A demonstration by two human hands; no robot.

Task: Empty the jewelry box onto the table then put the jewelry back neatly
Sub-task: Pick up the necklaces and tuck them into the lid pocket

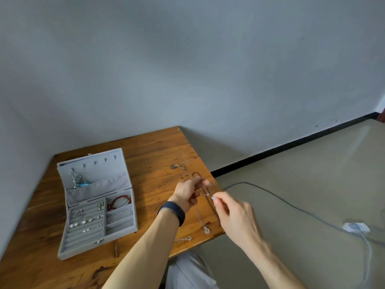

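Left grip and right grip each pinch one thin silver necklace over the bench's right edge. The open grey jewelry box sits well apart, leftward.

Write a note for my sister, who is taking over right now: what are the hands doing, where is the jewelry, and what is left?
Left hand: pinches the thin silver necklace.
Right hand: pinches its small clasp end. The round pendant is near the table edge.
Jewelry box: open, left of the hands.
Done: red bracelet, pearls and earrings are inside.
Left: this necklace, the small silver piece and a few bits beyond the hands.
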